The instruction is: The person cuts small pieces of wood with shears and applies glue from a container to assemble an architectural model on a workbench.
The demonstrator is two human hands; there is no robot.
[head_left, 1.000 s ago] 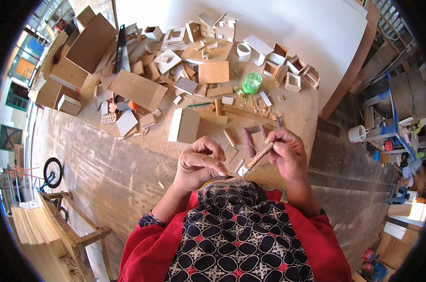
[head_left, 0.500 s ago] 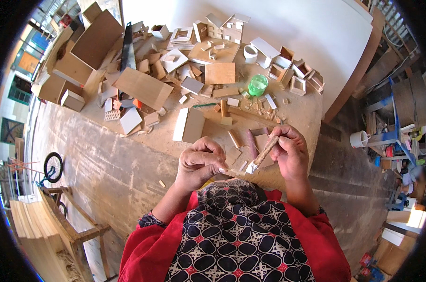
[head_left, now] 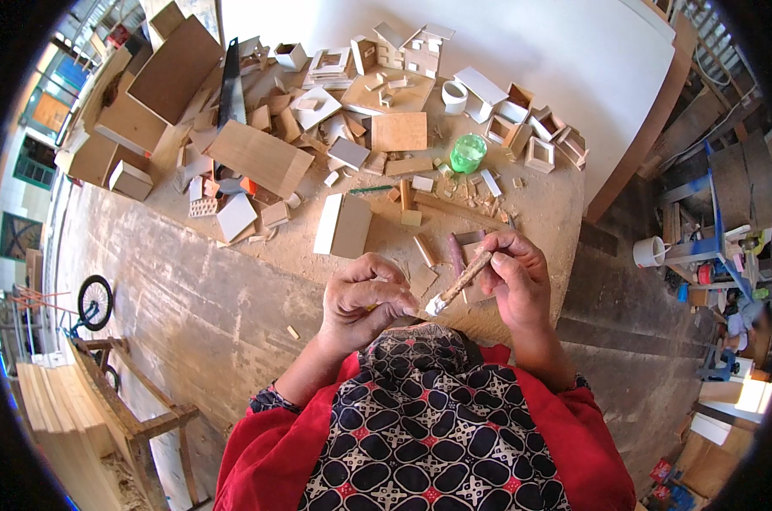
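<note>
My right hand [head_left: 522,277] pinches a rough wooden stick [head_left: 466,279] between thumb and fingers. Its lower end carries a white, glue-like blob [head_left: 436,305] and points down to the left. My left hand [head_left: 367,298] is closed in a pinch beside that end, on a small, pale sliver whose kind is too small to make out; most of it is hidden by the fingers. Both hands are held above the near edge of the worktable [head_left: 275,260]. A white-faced wooden block [head_left: 345,226] stands just beyond my left hand.
Miniature wooden house parts [head_left: 422,56], offcuts and a handsaw [head_left: 231,85] crowd the table's far side. A green plastic cup [head_left: 468,153] and a white cup [head_left: 454,99] stand to the right of centre. Small open boxes [head_left: 540,155] line the right edge. A wooden frame [head_left: 147,422] stands lower left.
My right hand has brought the stick's white tip left and slightly up, close to my left fingertips. My left hand has shifted slightly right, still pinched.
</note>
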